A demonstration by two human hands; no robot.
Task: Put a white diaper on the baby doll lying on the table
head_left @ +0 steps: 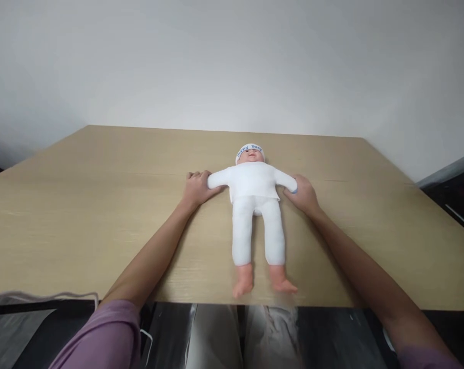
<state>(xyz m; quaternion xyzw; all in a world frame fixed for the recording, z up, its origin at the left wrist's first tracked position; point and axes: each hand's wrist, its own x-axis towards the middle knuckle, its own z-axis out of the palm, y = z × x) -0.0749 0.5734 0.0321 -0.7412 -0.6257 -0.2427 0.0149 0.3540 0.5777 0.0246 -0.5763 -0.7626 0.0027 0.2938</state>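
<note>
A baby doll (pixel 255 182) in a white top, white trousers and a white cap with blue lettering lies on its back on the table. Its head points to the wall and its bare feet reach toward the near edge. Both its arms are stretched out sideways. My left hand (pixel 199 188) is closed around the end of the doll's arm on the left, thumb along the sleeve's underside. On the other side, my right hand (pixel 303 195) grips the other sleeve end, where a bit of blue shows at the cuff. The doll's hands are hidden in my grasp.
The light wooden table (pixel 82 215) runs back to a pale wall (pixel 224 61). A cable (pixel 43 295) lies along the near left edge. Below the near edge are my legs (pixel 214 338) and a dark floor. Something dark (pixel 455 189) stands beyond the right edge.
</note>
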